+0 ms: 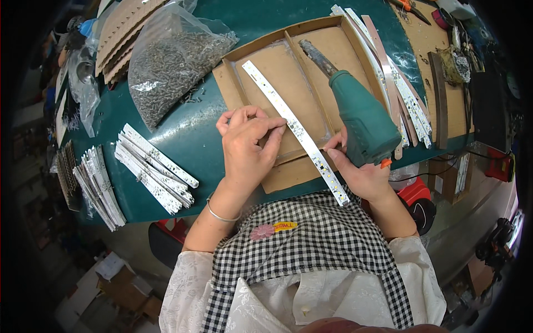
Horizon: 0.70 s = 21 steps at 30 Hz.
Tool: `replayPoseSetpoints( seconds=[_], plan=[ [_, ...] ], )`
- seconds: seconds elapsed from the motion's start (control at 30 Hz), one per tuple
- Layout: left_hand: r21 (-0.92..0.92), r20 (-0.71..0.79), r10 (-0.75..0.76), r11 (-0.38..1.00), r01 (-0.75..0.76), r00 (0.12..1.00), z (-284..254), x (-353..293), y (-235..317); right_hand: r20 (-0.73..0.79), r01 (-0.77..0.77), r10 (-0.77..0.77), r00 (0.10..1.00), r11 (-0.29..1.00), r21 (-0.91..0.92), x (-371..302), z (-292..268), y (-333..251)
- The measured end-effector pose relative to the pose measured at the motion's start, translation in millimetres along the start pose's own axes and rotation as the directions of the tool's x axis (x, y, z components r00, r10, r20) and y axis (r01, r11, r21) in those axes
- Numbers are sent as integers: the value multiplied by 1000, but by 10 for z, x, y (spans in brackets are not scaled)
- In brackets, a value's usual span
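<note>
A white LED strip board lies slantwise across a shallow cardboard tray, its near end reaching over my apron. My left hand is closed in a pinch, thumb and forefinger meeting at the strip's left edge; anything between them is too small to name. On the other side of the strip, my right hand has thumb and forefinger pinched together near the tray's edge, and what they hold is hidden. A green power tool with a dark, wrapped tip overhangs the tray and covers part of my right hand.
A clear bag of screws stands at the far left, with loose screws beside it. Bundled LED strips lie on the left of the green table. More strips and metal bars rest right of the tray. Pliers lie at the far right.
</note>
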State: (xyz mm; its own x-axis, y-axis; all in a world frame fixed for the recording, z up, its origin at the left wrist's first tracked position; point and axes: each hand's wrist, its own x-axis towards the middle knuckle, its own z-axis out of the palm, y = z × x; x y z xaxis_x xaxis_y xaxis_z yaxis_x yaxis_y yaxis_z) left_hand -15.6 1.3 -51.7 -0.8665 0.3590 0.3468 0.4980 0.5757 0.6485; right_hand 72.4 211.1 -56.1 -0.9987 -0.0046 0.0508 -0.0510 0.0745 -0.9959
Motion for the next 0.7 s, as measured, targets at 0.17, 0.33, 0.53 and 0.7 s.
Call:
replayPoseSetpoints(
  seconds=[0.17, 0.33, 0.53, 0.7],
  plan=[
    [32, 32, 35, 999, -36, 999, -16, -9, -12, 30, -135, 136, 990, 990, -29, 23, 10, -96],
    [77, 70, 110, 990, -115, 991, -29, 5, -2, -88, -161, 167, 982, 984, 76, -15, 82, 18],
    [-26, 25, 31, 999, -31, 999, -29, -10, -27, -81, -142, 158, 984, 975, 169, -130, -100, -204],
    [-34, -12, 76, 997, -76, 997, 10, -38, -88, -130, -59, 118, 984, 920, 387, -358, -403, -360]
  ],
)
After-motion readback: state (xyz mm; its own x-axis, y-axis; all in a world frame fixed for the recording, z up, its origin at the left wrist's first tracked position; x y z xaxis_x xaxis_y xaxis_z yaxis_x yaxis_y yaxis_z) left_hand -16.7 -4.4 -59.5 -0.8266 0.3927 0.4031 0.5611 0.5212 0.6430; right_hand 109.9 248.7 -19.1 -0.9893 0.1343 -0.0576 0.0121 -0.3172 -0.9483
